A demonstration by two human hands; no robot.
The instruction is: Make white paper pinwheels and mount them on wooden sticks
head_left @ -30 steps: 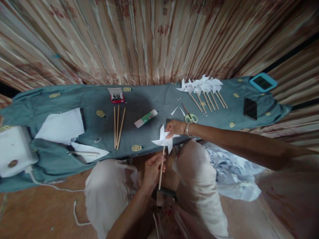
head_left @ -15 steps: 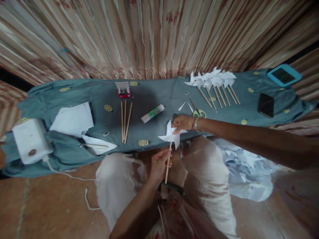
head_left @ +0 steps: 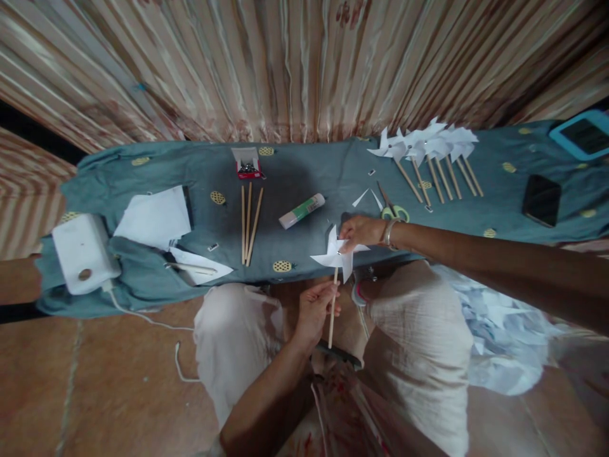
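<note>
A white paper pinwheel (head_left: 328,259) on a wooden stick (head_left: 332,327) is between my two hands, at the table's near edge. My left hand (head_left: 314,308) is closed around the stick below the paper blades. With closed fingers, my right hand (head_left: 360,232) grips the pinwheel's blades near the shiny pin at its centre. Just beyond my right hand lie scissors (head_left: 394,212) with pale green handles and thin white paper scraps (head_left: 360,198). A glue stick (head_left: 302,211) rests to the left of them.
Several finished pinwheels (head_left: 432,146) lie at the back right, near a phone (head_left: 542,200) and a blue-framed device (head_left: 584,134). On the left are loose sticks (head_left: 247,225), a red box of pins (head_left: 248,166), paper sheets (head_left: 152,219) and a white device (head_left: 82,254). A bag of paper scraps (head_left: 507,336) sits lower right.
The whole view has shifted, so the table things appear further right and slightly higher on the left side. Both hands keep their hold on the pinwheel, with little movement against the table.
</note>
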